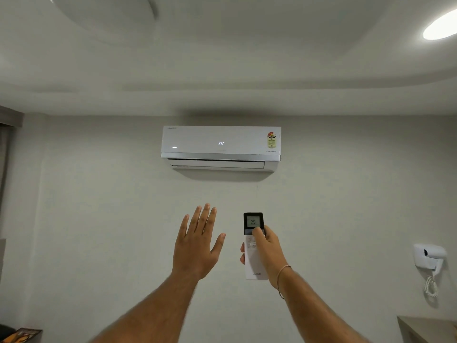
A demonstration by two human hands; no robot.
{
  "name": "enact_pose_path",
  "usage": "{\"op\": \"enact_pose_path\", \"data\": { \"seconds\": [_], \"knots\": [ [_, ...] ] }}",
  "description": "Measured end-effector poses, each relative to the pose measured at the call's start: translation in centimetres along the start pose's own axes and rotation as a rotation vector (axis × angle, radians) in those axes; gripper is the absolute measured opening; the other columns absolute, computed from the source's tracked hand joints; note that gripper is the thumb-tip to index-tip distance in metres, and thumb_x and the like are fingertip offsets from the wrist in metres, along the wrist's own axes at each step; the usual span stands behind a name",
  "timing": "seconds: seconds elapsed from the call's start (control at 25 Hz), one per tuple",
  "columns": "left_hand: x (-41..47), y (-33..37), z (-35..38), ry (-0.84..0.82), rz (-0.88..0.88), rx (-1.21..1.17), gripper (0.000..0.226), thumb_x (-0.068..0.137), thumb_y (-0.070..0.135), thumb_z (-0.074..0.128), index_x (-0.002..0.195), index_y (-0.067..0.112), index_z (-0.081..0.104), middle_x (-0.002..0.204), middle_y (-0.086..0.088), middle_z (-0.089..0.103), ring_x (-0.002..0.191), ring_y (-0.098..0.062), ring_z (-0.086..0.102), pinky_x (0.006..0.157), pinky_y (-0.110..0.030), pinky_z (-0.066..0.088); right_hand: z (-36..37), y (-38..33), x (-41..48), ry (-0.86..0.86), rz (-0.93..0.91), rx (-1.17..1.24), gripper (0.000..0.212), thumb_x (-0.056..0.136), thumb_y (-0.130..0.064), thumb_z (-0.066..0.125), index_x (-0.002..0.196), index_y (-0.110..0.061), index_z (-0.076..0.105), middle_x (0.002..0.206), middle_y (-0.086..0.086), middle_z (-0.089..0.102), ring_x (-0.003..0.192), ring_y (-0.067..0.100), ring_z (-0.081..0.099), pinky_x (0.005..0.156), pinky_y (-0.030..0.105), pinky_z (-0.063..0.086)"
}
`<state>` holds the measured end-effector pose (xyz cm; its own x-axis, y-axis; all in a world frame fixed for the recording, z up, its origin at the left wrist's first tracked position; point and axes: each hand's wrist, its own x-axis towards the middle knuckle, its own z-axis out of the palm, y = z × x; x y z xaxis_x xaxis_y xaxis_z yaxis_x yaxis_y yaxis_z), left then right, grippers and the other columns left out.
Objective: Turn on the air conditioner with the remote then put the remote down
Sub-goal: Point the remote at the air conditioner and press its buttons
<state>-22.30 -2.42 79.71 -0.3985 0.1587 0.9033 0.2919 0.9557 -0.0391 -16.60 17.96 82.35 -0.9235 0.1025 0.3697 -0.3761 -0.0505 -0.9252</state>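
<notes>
Pale grey wall (99, 194) fills the head view, meeting a white stepped ceiling (222, 58) with a lit round lamp (440, 27) at the upper right. Air conditioner (220, 147) is mounted high on the wall, centred; its front panel shows "25" and the louvre along the underside stands slightly open. A yellow rating label sits at the unit's right end.

Right hand (265, 251) holds the remote (254, 246) upright, raised below the unit and aimed toward it. Its grip is clamped on the remote's body: thumb across the buttons just under the screen, fingertips visible at the left edge. The remote's screen reads "25". A thin thread band circles the right wrist.

Left hand (196, 246) is raised just beside the remote, apart from it, palm toward the wall, fingers spread and holding nothing.

Wall-mounted white hair dryer (430, 258) with a coiled cord hangs at the right edge. A desk (427, 328) corner shows at the lower right; a printed item (23, 335), too blurred to identify, lies at the lower left.
</notes>
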Motion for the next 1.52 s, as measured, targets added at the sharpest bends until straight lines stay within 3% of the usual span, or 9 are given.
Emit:
{"op": "enact_pose_path", "data": {
  "seconds": [0.64,0.84,0.92,1.12,1.52],
  "knots": [
    [-0.3,0.6,-0.5,-0.001,-0.002,-0.007,0.072,0.108,0.057,0.028,0.169,0.021,0.018,0.177,-0.002,0.019,0.163,-0.021,0.011,0.130,-0.049,0.011,-0.9,-0.3,-0.7,-0.020,0.032,0.034,0.023,0.109,-0.031,0.048,0.119,-0.015,0.062,0.085,0.020,0.076,0.065,0.034,0.069,0.057,0.034,0.060],
    [-0.4,0.9,-0.6,-0.004,0.001,-0.012,0.071,0.108,0.056,0.030,0.169,0.022,0.017,0.177,-0.001,0.018,0.164,-0.020,0.009,0.131,-0.049,0.009,-1.3,-0.5,-0.9,-0.076,0.051,0.067,0.020,0.103,-0.022,0.043,0.111,-0.008,0.056,0.081,0.021,0.071,0.062,0.034,0.065,0.056,0.034,0.059],
    [-0.4,0.9,-0.6,-0.009,0.001,-0.009,0.071,0.108,0.056,0.029,0.169,0.022,0.017,0.178,-0.001,0.017,0.164,-0.020,0.008,0.131,-0.049,0.009,-1.2,-0.6,-1.0,-0.088,0.055,0.084,0.025,0.101,-0.018,0.044,0.119,-0.005,0.056,0.082,0.022,0.071,0.063,0.034,0.064,0.057,0.036,0.059],
    [-0.1,1.2,-1.0,0.015,0.006,-0.017,0.071,0.106,0.052,0.035,0.168,0.020,0.022,0.177,-0.002,0.020,0.164,-0.022,0.011,0.130,-0.050,0.013,-0.5,-0.9,-1.2,-0.084,0.091,0.112,0.029,0.103,-0.022,0.048,0.131,-0.027,0.048,0.086,0.021,0.073,0.062,0.032,0.067,0.057,0.035,0.061],
    [0.1,0.9,-1.1,0.009,-0.006,-0.005,0.073,0.105,0.052,0.036,0.169,0.021,0.018,0.177,-0.003,0.018,0.163,-0.023,0.012,0.130,-0.049,0.012,-0.6,-1.0,-1.3,-0.048,0.096,0.098,0.031,0.104,-0.024,0.050,0.134,-0.028,0.047,0.086,0.021,0.076,0.066,0.034,0.069,0.064,0.038,0.061]
  ]
}}
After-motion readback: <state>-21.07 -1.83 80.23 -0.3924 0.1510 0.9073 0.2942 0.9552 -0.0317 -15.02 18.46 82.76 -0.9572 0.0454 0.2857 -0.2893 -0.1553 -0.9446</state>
